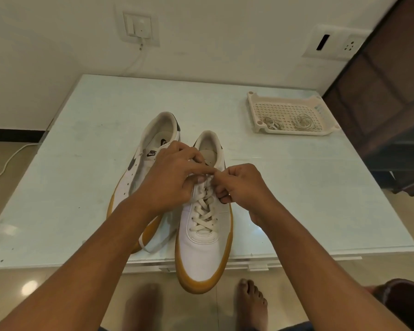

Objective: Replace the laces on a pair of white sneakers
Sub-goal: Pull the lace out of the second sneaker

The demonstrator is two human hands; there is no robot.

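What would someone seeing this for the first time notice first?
Two hands meet at the middle of the table: the left hand and right hand pinch the lace at the top of a white sneaker whose toe sticks out over the near edge. A second sneaker lies just left of it, and a white tray with coiled laces sits at the far right.

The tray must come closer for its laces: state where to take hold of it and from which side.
Take the tray by its near long rim, coming from the front with fingers over the raised lip. It lies flat, that edge faces you unobstructed, and the coiled laces sit inside, so a level lift probably keeps them in.
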